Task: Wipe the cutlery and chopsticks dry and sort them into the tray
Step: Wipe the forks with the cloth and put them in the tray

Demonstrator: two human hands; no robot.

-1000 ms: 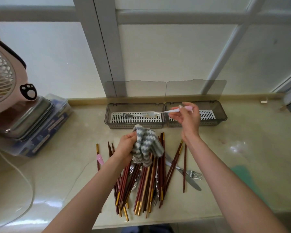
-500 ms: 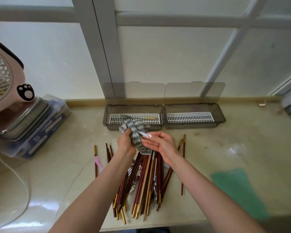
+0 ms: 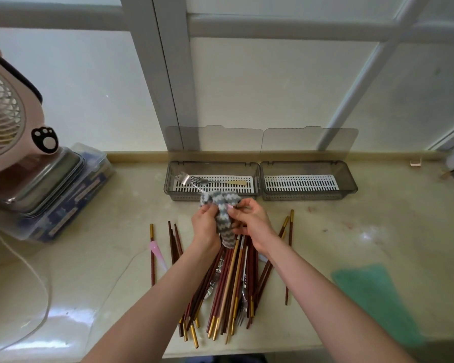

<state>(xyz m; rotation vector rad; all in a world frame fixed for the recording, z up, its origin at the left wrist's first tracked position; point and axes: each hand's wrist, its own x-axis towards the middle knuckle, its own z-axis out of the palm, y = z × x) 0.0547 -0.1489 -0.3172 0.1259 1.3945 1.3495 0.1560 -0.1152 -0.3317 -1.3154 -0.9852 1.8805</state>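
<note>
The left hand point(image 3: 206, 224) is gripping a striped cloth point(image 3: 225, 226), which is bunching around a pink-handled utensil point(image 3: 230, 206). The right hand point(image 3: 250, 221) is pinching that utensil at the handle end. Both hands are hovering just in front of the left tray point(image 3: 212, 165), where forks point(image 3: 194, 180) are lying. The right tray point(image 3: 309, 165) is sitting just beside it. Chopsticks point(image 3: 228, 284) are lying heaped on the surface point(image 3: 116, 244) beneath the hands.

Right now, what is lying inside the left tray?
On the white grid of the left tray lie fork heads and one golden handle end. How many pieces, I cannot tell. The striped cloth covers part of its near wall.
</note>
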